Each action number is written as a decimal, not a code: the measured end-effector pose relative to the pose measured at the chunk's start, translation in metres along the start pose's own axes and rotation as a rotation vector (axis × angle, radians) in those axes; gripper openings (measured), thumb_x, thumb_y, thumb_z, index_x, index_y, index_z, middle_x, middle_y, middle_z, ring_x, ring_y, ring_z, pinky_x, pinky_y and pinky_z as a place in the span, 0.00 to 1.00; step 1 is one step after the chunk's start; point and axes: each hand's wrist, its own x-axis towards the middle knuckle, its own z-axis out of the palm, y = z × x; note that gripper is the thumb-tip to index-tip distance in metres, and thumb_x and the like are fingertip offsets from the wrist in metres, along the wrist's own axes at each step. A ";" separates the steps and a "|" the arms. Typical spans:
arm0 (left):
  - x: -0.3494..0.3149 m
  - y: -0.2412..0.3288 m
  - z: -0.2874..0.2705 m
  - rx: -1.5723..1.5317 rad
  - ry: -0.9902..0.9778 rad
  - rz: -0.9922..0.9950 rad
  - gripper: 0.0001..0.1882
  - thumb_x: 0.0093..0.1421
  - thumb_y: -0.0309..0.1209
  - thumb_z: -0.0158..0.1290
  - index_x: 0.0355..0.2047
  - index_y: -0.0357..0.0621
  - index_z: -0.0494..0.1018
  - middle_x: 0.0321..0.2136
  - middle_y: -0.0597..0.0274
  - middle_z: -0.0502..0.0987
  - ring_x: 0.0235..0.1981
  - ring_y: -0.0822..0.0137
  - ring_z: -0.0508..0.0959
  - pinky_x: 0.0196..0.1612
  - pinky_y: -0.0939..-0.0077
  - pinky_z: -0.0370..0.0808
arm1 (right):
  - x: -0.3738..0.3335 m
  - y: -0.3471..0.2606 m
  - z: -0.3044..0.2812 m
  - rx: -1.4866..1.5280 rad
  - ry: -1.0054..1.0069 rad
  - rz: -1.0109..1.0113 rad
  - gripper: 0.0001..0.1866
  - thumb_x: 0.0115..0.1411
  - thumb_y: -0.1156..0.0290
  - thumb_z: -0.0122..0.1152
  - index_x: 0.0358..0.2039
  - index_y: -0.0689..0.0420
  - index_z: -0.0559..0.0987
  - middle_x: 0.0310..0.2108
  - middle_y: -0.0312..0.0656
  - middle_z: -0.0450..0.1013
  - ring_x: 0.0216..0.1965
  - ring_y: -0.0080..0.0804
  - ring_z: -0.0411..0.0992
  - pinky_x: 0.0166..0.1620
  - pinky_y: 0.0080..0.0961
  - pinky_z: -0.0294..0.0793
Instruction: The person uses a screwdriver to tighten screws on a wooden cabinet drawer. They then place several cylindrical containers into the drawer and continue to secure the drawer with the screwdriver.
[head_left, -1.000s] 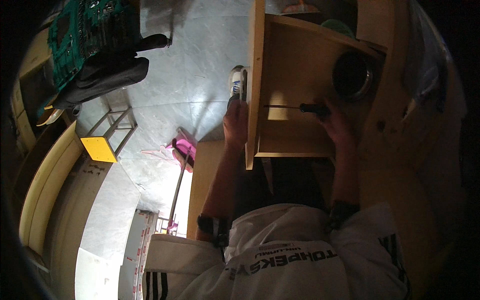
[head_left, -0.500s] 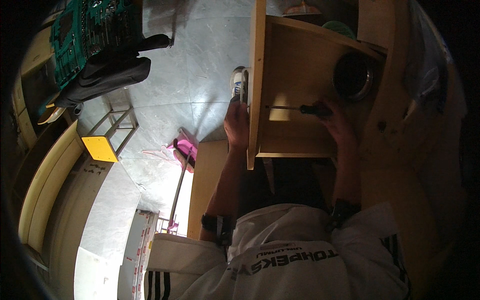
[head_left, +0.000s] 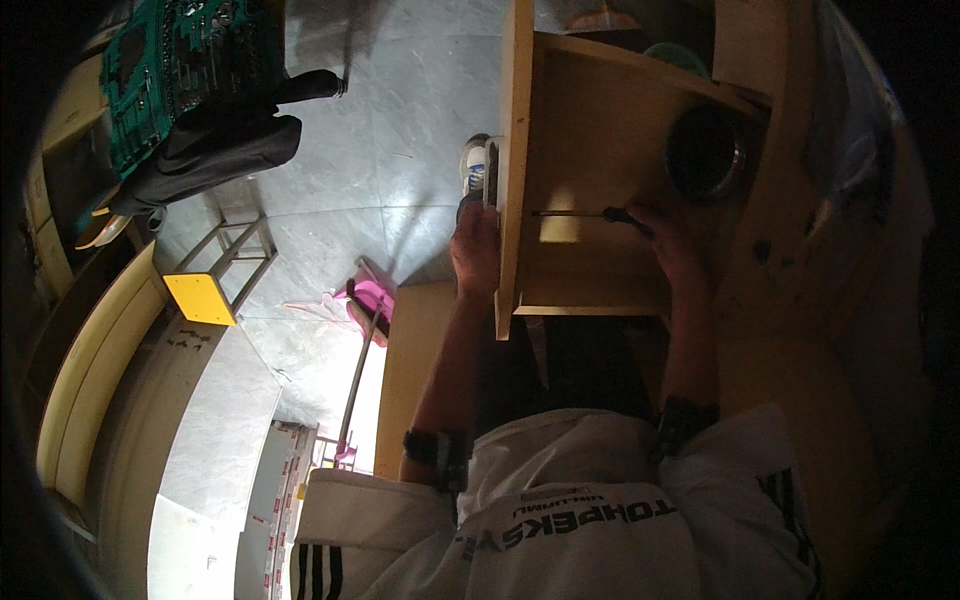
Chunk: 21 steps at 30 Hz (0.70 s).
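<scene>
An open wooden drawer [head_left: 600,270] is pulled out in front of me. My right hand [head_left: 666,236] is inside it, closed around the dark handle of a screwdriver [head_left: 575,214]. The screwdriver lies level, its thin shaft pointing left and its tip at the inner face of the drawer front [head_left: 513,180]. On the outer face is a pull handle [head_left: 491,172]. My left hand [head_left: 474,246] is closed at the near end of that handle, its fingertips partly hidden. Farther right in the drawer sits a dark round bowl-like thing [head_left: 705,153].
At the far left lies a green tool case [head_left: 190,70] with a black garment [head_left: 230,150] by it. A yellow-topped stool [head_left: 202,298] and a pink dustpan [head_left: 372,298] are on the grey tiled floor [head_left: 330,170]. A green round object [head_left: 678,58] shows behind the drawer.
The fingers of my right hand have shifted on the screwdriver's handle, which looks slightly turned. The shaft still points at the drawer front. My left hand has stayed at the pull handle.
</scene>
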 end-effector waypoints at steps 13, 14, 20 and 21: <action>-0.001 -0.007 0.001 -0.033 0.001 -0.039 0.10 0.63 0.33 0.44 0.32 0.39 0.66 0.24 0.50 0.69 0.26 0.64 0.70 0.34 0.70 0.69 | 0.019 0.022 -0.023 0.159 -0.127 -0.028 0.25 0.53 0.60 0.63 0.50 0.53 0.70 0.44 0.37 0.70 0.48 0.30 0.66 0.48 0.32 0.68; -0.003 -0.002 0.000 -0.026 0.048 0.010 0.10 0.63 0.33 0.44 0.32 0.39 0.66 0.24 0.52 0.69 0.27 0.66 0.70 0.33 0.71 0.69 | 0.017 0.019 -0.022 0.170 -0.075 0.015 0.24 0.53 0.60 0.63 0.50 0.52 0.70 0.43 0.36 0.70 0.47 0.30 0.66 0.47 0.31 0.68; -0.105 0.063 -0.008 -0.085 0.227 0.119 0.08 0.63 0.32 0.45 0.35 0.39 0.67 0.27 0.58 0.72 0.30 0.64 0.73 0.34 0.71 0.71 | 0.008 0.002 -0.022 0.077 0.003 0.205 0.23 0.53 0.61 0.62 0.50 0.50 0.71 0.43 0.35 0.70 0.45 0.29 0.66 0.45 0.27 0.67; -0.120 0.070 0.001 -0.051 0.165 0.215 0.08 0.63 0.31 0.45 0.35 0.39 0.67 0.27 0.58 0.73 0.30 0.63 0.74 0.35 0.70 0.71 | 0.009 0.004 -0.021 0.058 -0.023 0.188 0.23 0.53 0.62 0.62 0.50 0.50 0.71 0.43 0.36 0.70 0.44 0.29 0.66 0.45 0.27 0.67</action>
